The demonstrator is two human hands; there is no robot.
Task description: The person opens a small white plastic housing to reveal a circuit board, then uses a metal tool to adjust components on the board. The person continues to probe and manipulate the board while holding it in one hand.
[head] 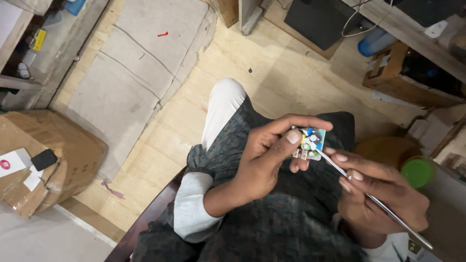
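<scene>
My left hand (269, 155) pinches a small circuit board (309, 142) between thumb and fingers; the board carries round green, blue and white parts. My right hand (381, 194) grips a thin metal rod tool (374, 200) like a pen, and its tip touches the board's lower right edge. Both hands hover over my lap, above dark patterned cloth (286, 218) and white trouser legs (221, 109).
A brown cardboard box (53, 155) with a small black object on it sits at the left. Flattened grey cardboard sheets (136, 63) cover the wooden floor. A green lid (417, 172) lies at the right, with a wooden crate (403, 77) and a blue bottle (376, 42) behind.
</scene>
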